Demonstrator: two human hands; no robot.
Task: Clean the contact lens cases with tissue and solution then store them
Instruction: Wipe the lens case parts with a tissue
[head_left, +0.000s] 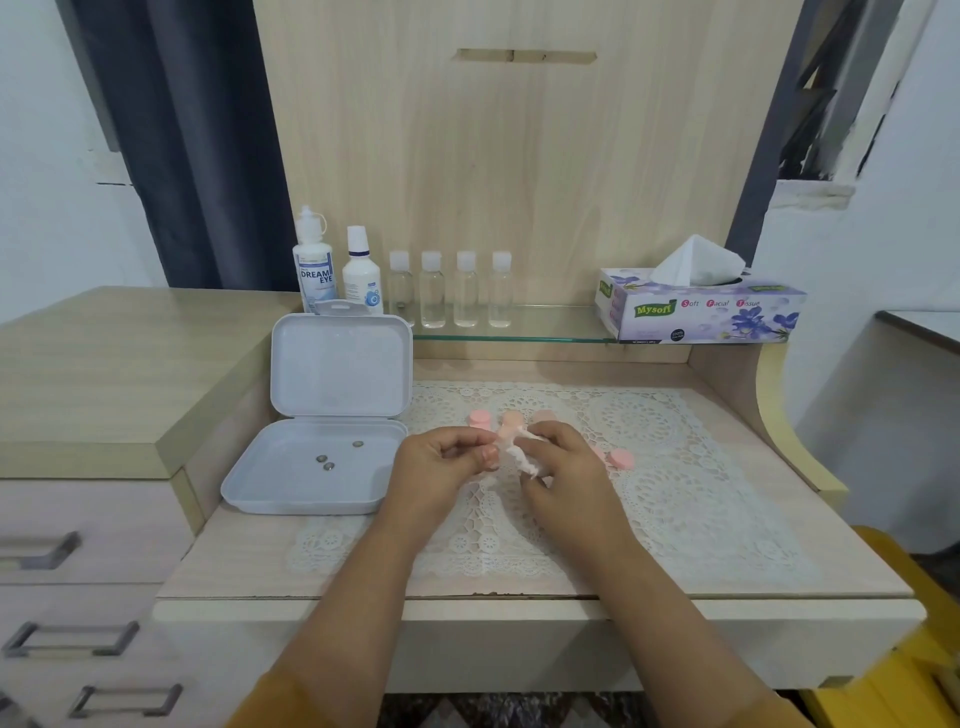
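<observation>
Both hands are mid-wipe near the desk's middle: left hand (445, 457) pinches a pink lens case (511, 422), right hand (558, 456) grips crumpled tissue (521, 457) against it. Pink caps (621, 459) wait loose; the open white box (317, 462) holds none, so storing seems ahead.

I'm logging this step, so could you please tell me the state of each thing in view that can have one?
Box: open, lid up, three small round bits inside.
Tissue box: open, sheet sticking out.
Solution bottles: upright, capped.
Clear bottles: upright, capped.
Tissue: crumpled, held by both hands.
Left hand: fingers pinching.
Right hand: fingers curled on tissue.
Pink caps: loose on mat.
</observation>
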